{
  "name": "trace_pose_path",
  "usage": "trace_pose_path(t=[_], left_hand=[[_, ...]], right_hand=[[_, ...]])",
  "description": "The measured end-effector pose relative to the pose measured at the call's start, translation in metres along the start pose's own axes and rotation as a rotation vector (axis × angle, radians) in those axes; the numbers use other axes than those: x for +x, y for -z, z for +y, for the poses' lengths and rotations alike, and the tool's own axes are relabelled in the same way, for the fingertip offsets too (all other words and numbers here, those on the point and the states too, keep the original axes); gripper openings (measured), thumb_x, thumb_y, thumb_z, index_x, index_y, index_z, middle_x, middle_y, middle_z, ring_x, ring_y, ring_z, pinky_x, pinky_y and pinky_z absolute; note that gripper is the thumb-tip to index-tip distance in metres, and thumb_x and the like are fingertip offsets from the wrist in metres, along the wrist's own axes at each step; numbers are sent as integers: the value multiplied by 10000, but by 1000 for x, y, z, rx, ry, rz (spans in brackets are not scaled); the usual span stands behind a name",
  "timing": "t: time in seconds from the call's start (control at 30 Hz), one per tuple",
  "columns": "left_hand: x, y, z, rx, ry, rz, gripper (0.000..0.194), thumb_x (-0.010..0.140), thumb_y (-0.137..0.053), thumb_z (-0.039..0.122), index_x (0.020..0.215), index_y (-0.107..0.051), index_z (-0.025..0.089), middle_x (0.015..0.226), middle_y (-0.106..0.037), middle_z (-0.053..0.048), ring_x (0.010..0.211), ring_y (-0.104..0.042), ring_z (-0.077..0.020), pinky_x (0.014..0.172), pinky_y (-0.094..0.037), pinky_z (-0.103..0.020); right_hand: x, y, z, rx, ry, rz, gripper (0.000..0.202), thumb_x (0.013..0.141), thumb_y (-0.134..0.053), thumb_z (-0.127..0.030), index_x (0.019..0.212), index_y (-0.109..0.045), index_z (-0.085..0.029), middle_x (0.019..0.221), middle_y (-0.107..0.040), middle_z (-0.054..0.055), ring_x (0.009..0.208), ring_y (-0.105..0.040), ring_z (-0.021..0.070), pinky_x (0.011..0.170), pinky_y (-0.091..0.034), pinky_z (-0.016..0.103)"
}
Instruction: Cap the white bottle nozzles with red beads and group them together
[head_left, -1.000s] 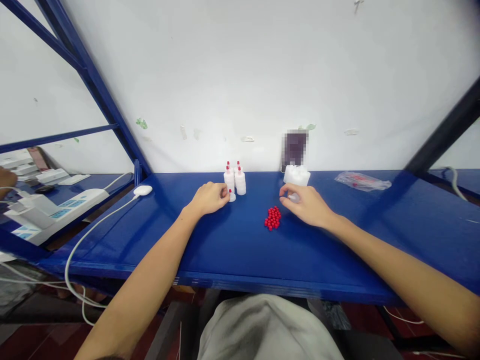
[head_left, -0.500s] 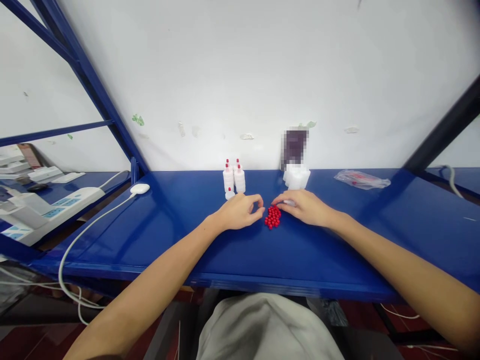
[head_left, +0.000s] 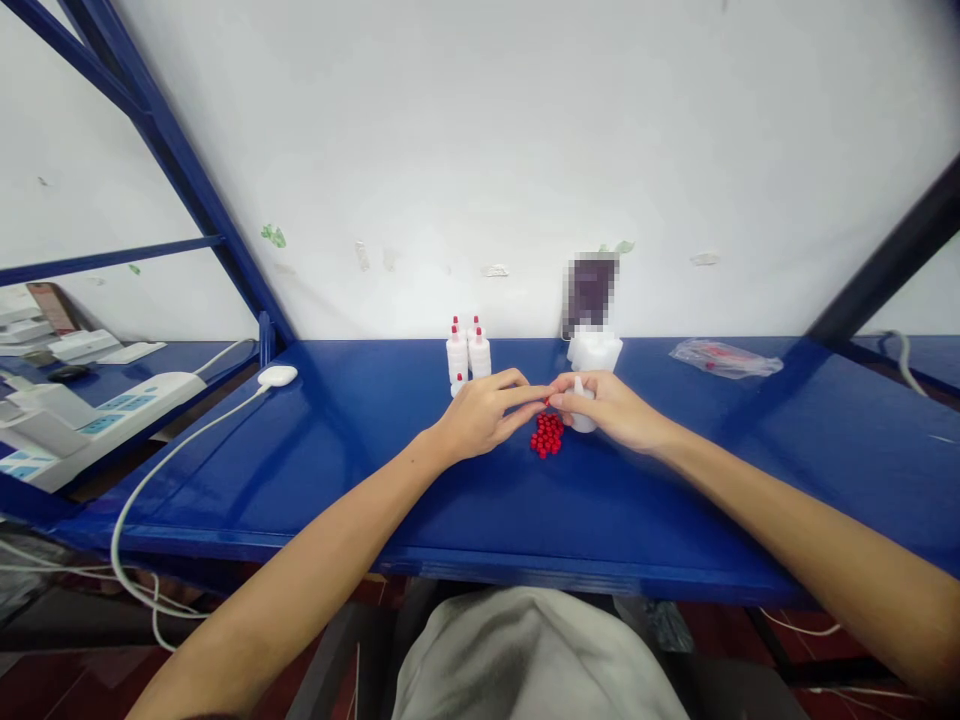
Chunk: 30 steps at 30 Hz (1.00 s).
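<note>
Above a pile of small red caps [head_left: 547, 436] on the blue table, my two hands meet at the fingertips. A small red cap [head_left: 547, 400] is pinched between them. My left hand [head_left: 491, 412] comes from the left, its thumb and fingers closed at the cap. My right hand [head_left: 611, 405] also pinches near the cap, with a white nozzle-topped bottle [head_left: 581, 412] beside or within its fingers. Several white bottles with red tips [head_left: 478, 358] stand left of centre. Behind my right hand is a cluster of white bottles [head_left: 595, 350].
A clear plastic bag with red bits [head_left: 725, 358] lies on the right of the blue table [head_left: 480, 520]. At the left are a white adapter [head_left: 277, 376] with its cable and a power strip [head_left: 112, 425]. A wall rises behind.
My hands have come together at the fingertips, and a red cap now shows between them. The white bottle by my right hand is now more visible and upright.
</note>
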<state>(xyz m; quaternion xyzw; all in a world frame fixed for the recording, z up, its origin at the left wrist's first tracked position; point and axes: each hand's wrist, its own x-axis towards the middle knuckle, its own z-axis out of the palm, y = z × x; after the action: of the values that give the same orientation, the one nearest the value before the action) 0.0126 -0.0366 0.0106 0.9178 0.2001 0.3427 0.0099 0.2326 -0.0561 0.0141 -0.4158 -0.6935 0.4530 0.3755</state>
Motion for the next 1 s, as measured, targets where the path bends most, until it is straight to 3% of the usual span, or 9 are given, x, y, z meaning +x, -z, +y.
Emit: trace_pose_path(t=[0.13,0.3,0.43,0.6,0.8,1.0], left_hand=[[1,-2,3,-41,-64,118,271,969,-494,255,1168,-655,167,920,-646,-65,779,-601,-107,702,-479,-218],[3,-4,9,-37,-34,197,200,945,-535,262,1062,-660,159,808,-621,-34,685,-566,-98,654,-459,-215],[3,-6,11,-47,-45,140,168,941,-525,260,1029,-636,170,815,-629,-33,707,-577,-105,658,-459,-218],[2,-10,14,-16,-46,56,149,940,-488,241,965,-618,170,795,-629,-27,690,-567,-107,646,-439,-222],[1,-12,16,-38,-2,-15,143,937,-489,249,986,-605,182,733,-616,5,625,-535,-97,617,-405,-215],[1,-13,17,-105,42,-77,182,969,-444,281,1054,-580,195,724,-621,12,603,-547,-102,620,-405,-213]], right_hand=[[-2,-4,-3,81,9,-11,330,793,-666,-481,833,-620,-156,585,-555,-17,548,-498,122,543,-377,256],[-10,-6,-12,-235,204,20,303,887,-555,-483,929,-568,-183,693,-563,-17,625,-505,136,617,-392,267],[-14,-10,-14,-474,293,-6,275,937,-459,-457,913,-546,-197,738,-580,-9,655,-509,149,644,-379,270],[-15,-14,-12,-601,310,-23,206,954,-410,-378,911,-534,-219,732,-595,-12,637,-533,160,635,-366,269],[-18,-18,-15,-633,302,-28,170,938,-370,-259,926,-537,-229,789,-658,1,672,-579,176,662,-378,279],[-19,-20,-15,-582,306,5,135,940,-378,-278,893,-494,-228,736,-623,-13,640,-560,167,626,-368,271]])
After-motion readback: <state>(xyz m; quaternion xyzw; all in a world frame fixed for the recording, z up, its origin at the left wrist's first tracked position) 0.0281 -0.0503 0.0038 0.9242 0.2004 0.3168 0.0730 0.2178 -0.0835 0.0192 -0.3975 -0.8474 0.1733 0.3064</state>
